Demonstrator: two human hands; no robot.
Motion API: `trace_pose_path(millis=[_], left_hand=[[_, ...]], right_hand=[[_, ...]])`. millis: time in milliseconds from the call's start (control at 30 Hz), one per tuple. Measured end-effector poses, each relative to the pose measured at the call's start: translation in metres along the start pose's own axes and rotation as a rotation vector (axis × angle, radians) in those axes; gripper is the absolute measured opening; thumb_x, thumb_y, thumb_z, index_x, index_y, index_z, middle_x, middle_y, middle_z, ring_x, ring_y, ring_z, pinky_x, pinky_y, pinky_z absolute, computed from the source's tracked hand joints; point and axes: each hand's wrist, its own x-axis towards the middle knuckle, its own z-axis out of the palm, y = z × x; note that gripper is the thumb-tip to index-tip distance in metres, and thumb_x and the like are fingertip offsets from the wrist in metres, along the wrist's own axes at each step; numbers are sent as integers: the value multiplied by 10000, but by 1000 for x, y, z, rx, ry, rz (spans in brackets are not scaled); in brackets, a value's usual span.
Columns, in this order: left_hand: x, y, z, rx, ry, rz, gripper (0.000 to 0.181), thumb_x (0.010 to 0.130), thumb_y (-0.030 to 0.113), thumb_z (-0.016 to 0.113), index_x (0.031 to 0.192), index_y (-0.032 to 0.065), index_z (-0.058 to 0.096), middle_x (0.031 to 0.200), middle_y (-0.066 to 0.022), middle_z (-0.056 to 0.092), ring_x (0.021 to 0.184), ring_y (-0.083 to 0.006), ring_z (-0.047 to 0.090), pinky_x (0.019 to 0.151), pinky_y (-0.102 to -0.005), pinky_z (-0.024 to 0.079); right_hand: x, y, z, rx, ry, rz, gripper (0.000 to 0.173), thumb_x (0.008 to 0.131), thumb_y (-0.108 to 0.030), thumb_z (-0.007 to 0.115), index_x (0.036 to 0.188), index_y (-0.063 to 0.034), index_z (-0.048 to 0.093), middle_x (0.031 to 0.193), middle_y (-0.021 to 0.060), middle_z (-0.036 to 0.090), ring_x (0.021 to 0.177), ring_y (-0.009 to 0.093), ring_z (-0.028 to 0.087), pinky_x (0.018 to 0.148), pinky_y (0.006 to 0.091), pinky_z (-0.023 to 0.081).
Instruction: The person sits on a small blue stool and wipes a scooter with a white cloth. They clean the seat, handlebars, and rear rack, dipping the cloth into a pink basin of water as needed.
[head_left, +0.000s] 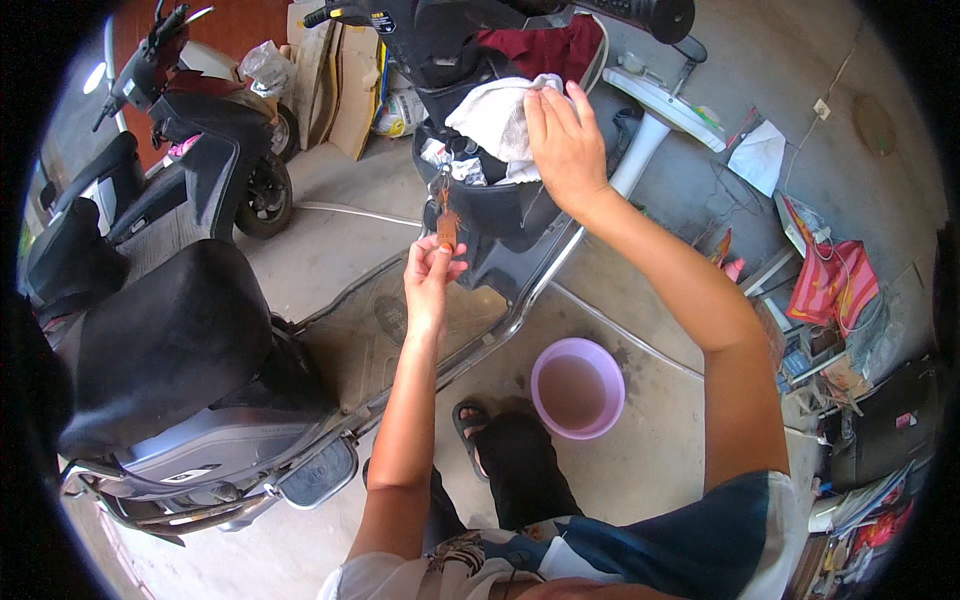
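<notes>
Between the thumb and fingers of my left hand is a brown tag. A keyring links it upward to the rim of the scooter's front storage compartment. My right hand lies over a crumpled white cloth at that compartment, back of the hand up and fingers against the fabric; its thumb is hidden. White crumpled wrappers sit inside the compartment, left of the cloth. Above is the scooter's handlebar, and its black seat is at the left.
A purple basin of murky water stands on the floor beside my foot. The scooter's footboard has a metal side rail. Another scooter is parked further left. A white pedestal washbasin and cluttered shelves are at the right.
</notes>
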Motion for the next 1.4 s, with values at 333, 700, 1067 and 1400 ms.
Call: trace_pose_path(millis=[333, 700, 1067, 1400], left_hand=[[2, 1, 0, 2, 13, 1, 158, 974, 178, 544, 1111, 100, 541, 987, -57, 684, 749, -77, 601, 740, -242, 471], [0, -9, 11, 19, -4, -15, 169, 969, 226, 562, 1104, 127, 542, 1006, -36, 680, 772, -72, 608, 778, -253, 468], [1, -8, 9, 2, 1, 5, 163, 970, 201, 558, 1105, 111, 544, 990, -45, 683, 767, -72, 608, 780, -257, 485], [-2, -9, 17, 6, -8, -15, 143, 976, 211, 548, 1091, 127, 538, 990, -38, 682, 766, -72, 601, 798, -267, 463]], right_hand=[[-91, -5, -11, 462, -167, -385, 172, 767, -124, 592, 928, -96, 646, 1049, 37, 646, 1096, 182, 571, 990, 346, 401], [-39, 3, 1, -146, -177, -159, 481, 855, -174, 482, 1320, -53, 501, 1439, 50, 433, 1351, 200, 353, 1120, 449, 250], [-103, -47, 28, 159, -252, 398, 618, 759, 21, 541, 1364, -73, 457, 1455, 78, 404, 1354, 207, 349, 971, 380, 306], [-219, -75, 83, 1093, -304, 1571, 401, 800, 1, 598, 1200, -21, 586, 1174, 125, 587, 1026, 267, 585, 886, 360, 462]])
